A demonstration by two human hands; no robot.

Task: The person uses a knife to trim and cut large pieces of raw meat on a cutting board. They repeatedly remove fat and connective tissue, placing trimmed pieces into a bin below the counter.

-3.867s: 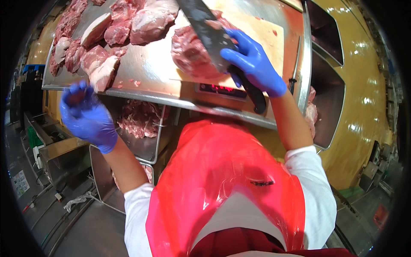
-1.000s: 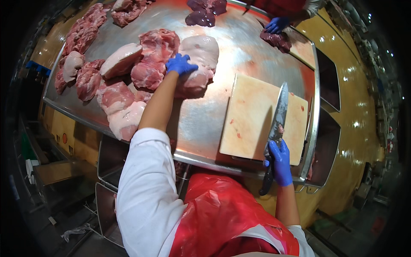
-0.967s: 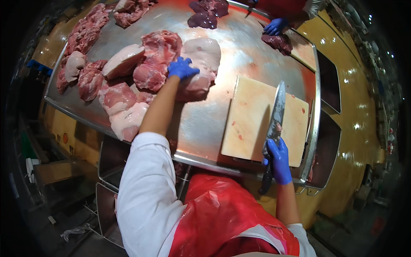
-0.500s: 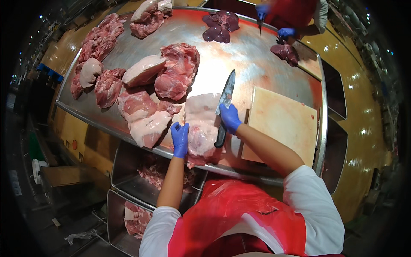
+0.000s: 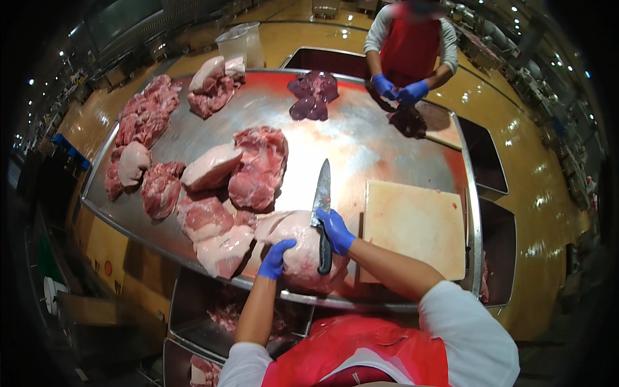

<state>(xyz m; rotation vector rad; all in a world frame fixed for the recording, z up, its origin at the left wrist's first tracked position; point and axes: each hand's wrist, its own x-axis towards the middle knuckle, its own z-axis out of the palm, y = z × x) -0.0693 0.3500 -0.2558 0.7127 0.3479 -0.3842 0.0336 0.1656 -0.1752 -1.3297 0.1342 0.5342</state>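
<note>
At the table's near edge lies a large, pale, skin-covered cut of meat (image 5: 298, 248), bulging and rounded. My left hand (image 5: 277, 259), in a blue glove, is closed on its left side, with some fingers hidden. My right hand (image 5: 335, 232), also gloved, presses on the cut's right side and holds a long knife (image 5: 322, 187). The blade points away from me, and its black handle lies across the top of the meat. Just left of my left hand sits another cut with pale skin (image 5: 222, 248).
More raw meat (image 5: 258, 168) is piled on the left of the metal table (image 5: 174, 242). A cutting board (image 5: 412, 232) lies on the right, with dark organs (image 5: 313, 97) at the far side. Opposite stands a person (image 5: 412, 51) in a red apron. Metal bins (image 5: 193, 303) stand below the near edge.
The view has tilted up, showing more of the far side. The cut is now bunched and rounder between my hands. The person opposite has brought both hands together over a dark organ.
</note>
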